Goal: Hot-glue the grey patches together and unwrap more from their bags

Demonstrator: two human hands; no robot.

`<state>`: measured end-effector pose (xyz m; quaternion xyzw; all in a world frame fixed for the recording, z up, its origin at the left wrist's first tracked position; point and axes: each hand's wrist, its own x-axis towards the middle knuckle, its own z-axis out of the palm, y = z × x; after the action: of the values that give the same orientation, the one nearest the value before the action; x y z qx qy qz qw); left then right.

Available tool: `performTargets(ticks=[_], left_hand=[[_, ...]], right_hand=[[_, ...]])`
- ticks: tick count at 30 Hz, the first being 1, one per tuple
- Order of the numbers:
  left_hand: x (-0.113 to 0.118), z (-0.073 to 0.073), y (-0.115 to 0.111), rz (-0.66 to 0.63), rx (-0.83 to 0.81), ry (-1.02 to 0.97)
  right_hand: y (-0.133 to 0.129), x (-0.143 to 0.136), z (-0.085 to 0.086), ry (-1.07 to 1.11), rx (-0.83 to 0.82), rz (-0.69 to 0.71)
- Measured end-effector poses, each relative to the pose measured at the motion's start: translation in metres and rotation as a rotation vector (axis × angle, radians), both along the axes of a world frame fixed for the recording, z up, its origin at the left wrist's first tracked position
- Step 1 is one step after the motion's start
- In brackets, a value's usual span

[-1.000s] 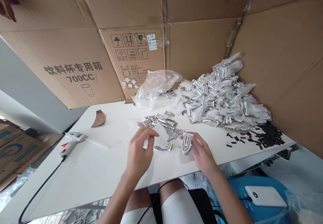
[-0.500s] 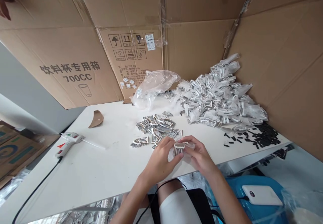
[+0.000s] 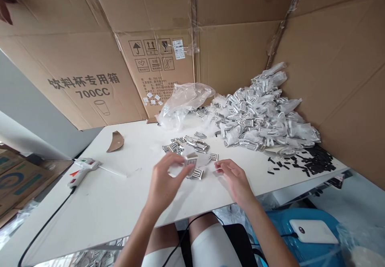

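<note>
My left hand pinches a small silver metal piece by its edge between thumb and fingers, with thin clear plastic around it. It is raised over the front of a loose pile of similar metal pieces. Just right of that pile, my right hand hovers with its thumb and fingertips close together; what they hold, if anything, is too small to make out. Behind on the right rises a large heap of plastic-wrapped metal pieces.
A glue gun and a cardboard scrap lie on the left of the white table. Small black pieces are scattered at the right. A clear bag sits at the back against cardboard walls. Below right, a power bank rests on a blue stool.
My hands have moved apart. The left hand has carried the metal piece up and to the left, while the right hand has let go of it and its plastic.
</note>
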<state>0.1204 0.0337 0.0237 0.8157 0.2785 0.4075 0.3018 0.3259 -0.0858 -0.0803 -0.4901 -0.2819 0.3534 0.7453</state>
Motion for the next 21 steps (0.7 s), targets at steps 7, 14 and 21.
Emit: performTargets(ticks=[7, 14, 21], left_hand=[[-0.041, 0.012, 0.037, 0.243, 0.056, 0.034], [-0.062, -0.005, 0.053, 0.276, 0.046, 0.152], [-0.063, -0.01, 0.058, 0.252, 0.061, 0.249]], right_hand=[[0.007, 0.011, -0.006, -0.073, -0.04, -0.179], [-0.003, 0.084, -0.024, -1.004, -0.414, -0.661], [-0.01, 0.119, -0.035, -1.362, -0.768, -0.571]])
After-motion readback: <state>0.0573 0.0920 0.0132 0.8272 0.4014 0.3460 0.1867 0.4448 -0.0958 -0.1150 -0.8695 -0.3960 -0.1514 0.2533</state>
